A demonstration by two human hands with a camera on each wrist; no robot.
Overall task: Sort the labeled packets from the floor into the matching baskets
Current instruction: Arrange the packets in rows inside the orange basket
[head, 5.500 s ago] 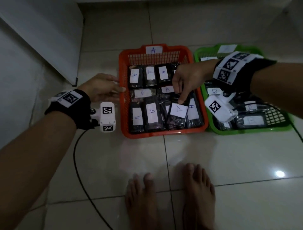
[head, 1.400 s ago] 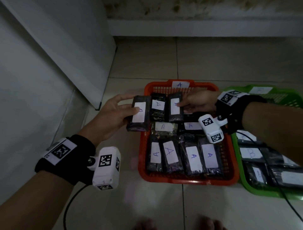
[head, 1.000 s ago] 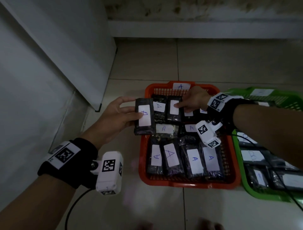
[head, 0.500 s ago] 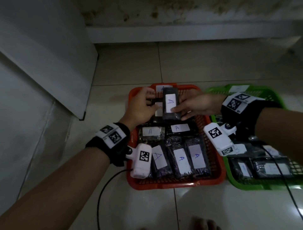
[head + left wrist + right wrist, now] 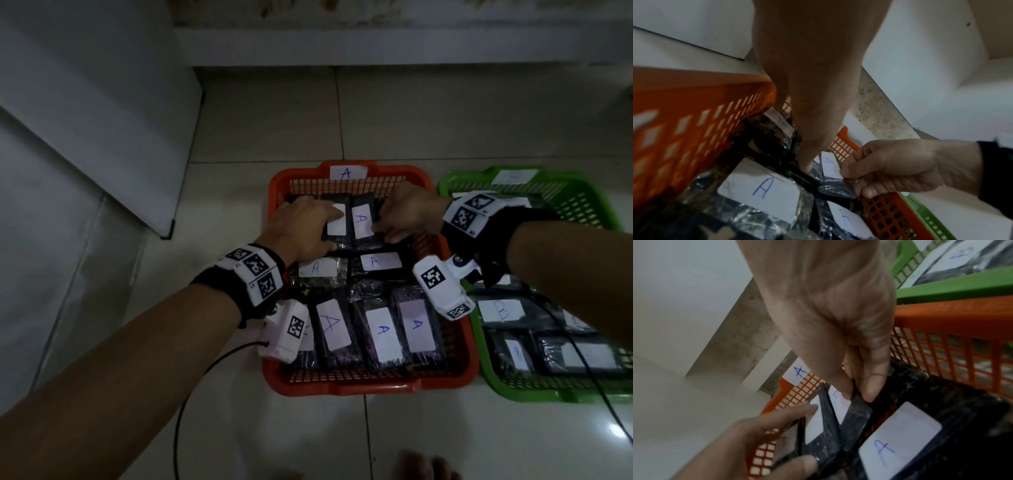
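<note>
An orange basket [image 5: 370,385] tagged A holds several dark packets with white A labels. In its back row my left hand [image 5: 318,222] lies over one packet [image 5: 337,224], fingers on top and thumb at its near end; the right wrist view shows the same packet [image 5: 816,426] between those fingers and thumb. Just right of it, my right hand [image 5: 387,229] pinches the right edge of a neighbouring A packet [image 5: 363,221], thumb and forefinger closed on it [image 5: 840,404]. The green basket [image 5: 548,394] to the right holds B-labelled packets.
A white panel [image 5: 102,102] leans along the left, its corner close to the orange basket. A white ledge [image 5: 411,44] runs along the back wall. A black cable [image 5: 191,394] trails from my left wrist over the tiles. My toes [image 5: 428,469] show at the bottom edge.
My left hand carried a packet from left of the orange basket into its back row. Both hands have come down, and the two packets now lie side by side there.
</note>
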